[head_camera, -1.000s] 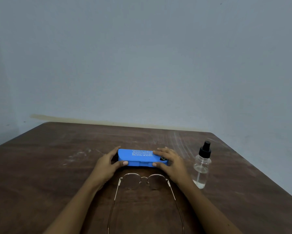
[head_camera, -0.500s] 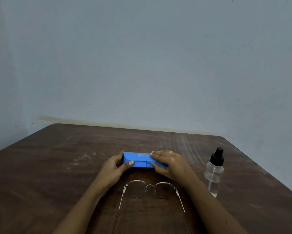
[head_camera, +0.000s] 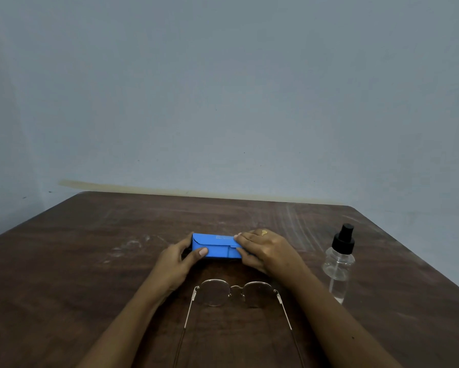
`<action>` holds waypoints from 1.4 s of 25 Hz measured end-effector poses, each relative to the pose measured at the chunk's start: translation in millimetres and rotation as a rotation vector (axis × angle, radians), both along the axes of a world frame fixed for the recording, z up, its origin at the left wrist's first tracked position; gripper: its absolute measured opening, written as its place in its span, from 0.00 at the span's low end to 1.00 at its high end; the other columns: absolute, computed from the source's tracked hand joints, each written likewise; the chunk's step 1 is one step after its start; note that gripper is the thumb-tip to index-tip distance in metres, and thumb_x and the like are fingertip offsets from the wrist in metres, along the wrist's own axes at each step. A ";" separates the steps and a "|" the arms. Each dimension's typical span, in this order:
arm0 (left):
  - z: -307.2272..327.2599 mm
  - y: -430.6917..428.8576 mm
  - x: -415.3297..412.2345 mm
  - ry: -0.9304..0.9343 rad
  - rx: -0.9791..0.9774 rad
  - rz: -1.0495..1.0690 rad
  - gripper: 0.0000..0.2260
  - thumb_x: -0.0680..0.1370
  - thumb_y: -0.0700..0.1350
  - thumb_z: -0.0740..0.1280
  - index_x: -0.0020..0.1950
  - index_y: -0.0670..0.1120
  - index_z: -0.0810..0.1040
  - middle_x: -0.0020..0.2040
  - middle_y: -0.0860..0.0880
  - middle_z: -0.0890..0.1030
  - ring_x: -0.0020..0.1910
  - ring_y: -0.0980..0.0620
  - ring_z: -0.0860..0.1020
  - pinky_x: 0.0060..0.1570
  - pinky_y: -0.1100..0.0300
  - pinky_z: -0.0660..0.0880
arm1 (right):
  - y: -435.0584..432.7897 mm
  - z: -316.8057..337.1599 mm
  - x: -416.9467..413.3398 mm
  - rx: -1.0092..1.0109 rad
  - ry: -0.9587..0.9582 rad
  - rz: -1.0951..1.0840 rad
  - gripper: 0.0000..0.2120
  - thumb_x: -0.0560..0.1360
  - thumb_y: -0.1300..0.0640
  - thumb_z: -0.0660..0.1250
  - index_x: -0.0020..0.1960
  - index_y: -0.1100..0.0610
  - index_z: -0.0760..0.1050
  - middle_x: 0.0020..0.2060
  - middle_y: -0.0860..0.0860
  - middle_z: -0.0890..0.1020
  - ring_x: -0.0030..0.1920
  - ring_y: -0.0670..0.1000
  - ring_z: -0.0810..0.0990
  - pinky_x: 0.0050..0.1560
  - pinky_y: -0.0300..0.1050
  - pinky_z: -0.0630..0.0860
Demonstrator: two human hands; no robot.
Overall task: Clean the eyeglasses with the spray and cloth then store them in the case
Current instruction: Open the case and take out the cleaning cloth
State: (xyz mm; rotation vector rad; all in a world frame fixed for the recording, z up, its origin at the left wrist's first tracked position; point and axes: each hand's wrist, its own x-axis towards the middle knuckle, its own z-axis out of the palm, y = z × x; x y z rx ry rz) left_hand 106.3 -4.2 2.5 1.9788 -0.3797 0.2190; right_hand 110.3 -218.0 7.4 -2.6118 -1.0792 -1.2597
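Note:
A blue eyeglass case (head_camera: 215,247) lies on the brown wooden table (head_camera: 90,261), its flap closed. My left hand (head_camera: 174,262) grips the case's left end, thumb on its front face. My right hand (head_camera: 265,249), a ring on one finger, covers the right end with fingers over the flap. Thin metal-framed eyeglasses (head_camera: 235,293) lie unfolded between my forearms, temples pointing toward me. A clear spray bottle (head_camera: 338,264) with a black pump top stands upright to the right of my right hand. No cloth is in sight.
A plain grey-blue wall rises behind the table's far edge (head_camera: 223,196). The table's right edge (head_camera: 422,261) runs diagonally close to the spray bottle. Pale scuff marks (head_camera: 132,245) mark the wood left of the case.
The case has tipped so its front flap faces me. My right hand slid further over its right end. The camera view shifted left, so everything sits further right in frame.

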 end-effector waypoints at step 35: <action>6.5 2.2 -0.4 0.018 0.288 -0.038 0.28 0.73 0.38 0.67 0.71 0.44 0.61 0.70 0.45 0.68 0.68 0.49 0.67 0.64 0.60 0.63 | -3.8 3.3 -35.3 0.832 0.646 -0.189 0.21 0.76 0.72 0.55 0.65 0.56 0.66 0.56 0.47 0.67 0.53 0.41 0.69 0.44 0.14 0.62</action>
